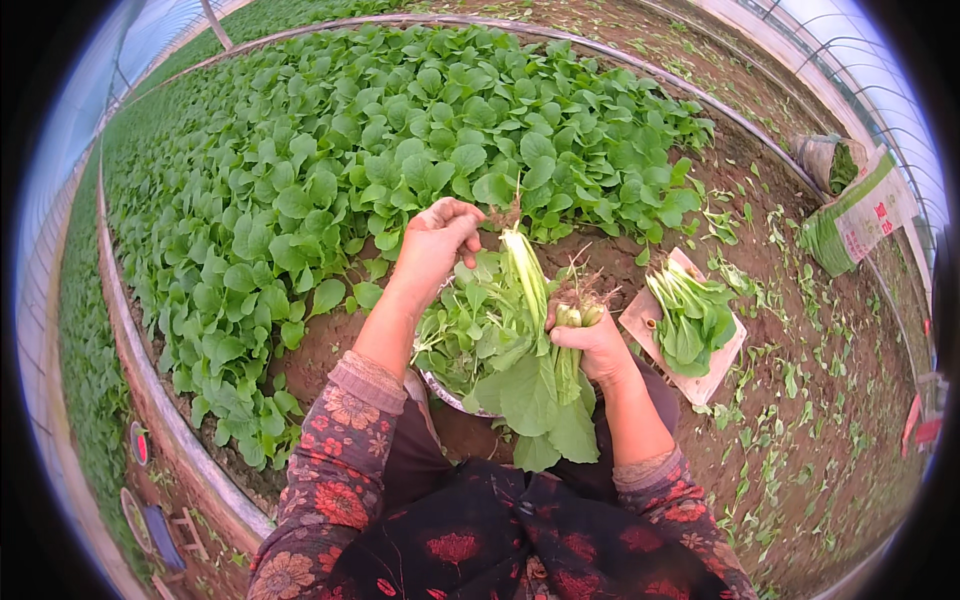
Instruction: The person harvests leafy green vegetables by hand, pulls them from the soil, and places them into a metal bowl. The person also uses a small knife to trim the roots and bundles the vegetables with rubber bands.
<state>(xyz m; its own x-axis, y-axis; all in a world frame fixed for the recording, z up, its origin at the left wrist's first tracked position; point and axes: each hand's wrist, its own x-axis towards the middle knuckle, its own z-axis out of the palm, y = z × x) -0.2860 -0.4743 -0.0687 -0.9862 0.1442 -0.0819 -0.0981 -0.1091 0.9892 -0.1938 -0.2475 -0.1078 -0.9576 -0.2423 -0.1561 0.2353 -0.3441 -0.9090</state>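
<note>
My left hand [435,244] has its thumb and forefinger pinched together at the thin brown roots of a leafy green plant [525,270]. Roots up, this plant shows pale stems, and its broad leaves hang downward. Closed around a bunch of similar leafy greens [568,364] is my right hand [596,346], with tangled soil-coated roots sticking out above the fist. The two sets of leaves overlap, so their border is hard to see. Below and behind them, a round basin [448,391] holds loose leaves and small plants; most of its rim is hidden.
A bundle of trimmed greens [690,319] lies on a small board [705,386] at right. Dense leafy crop [420,142] grows ahead. Torn leaves litter the soil [817,405]. A green-and-white sack [859,217] bearing writing and another filled bag [829,161] stand far right.
</note>
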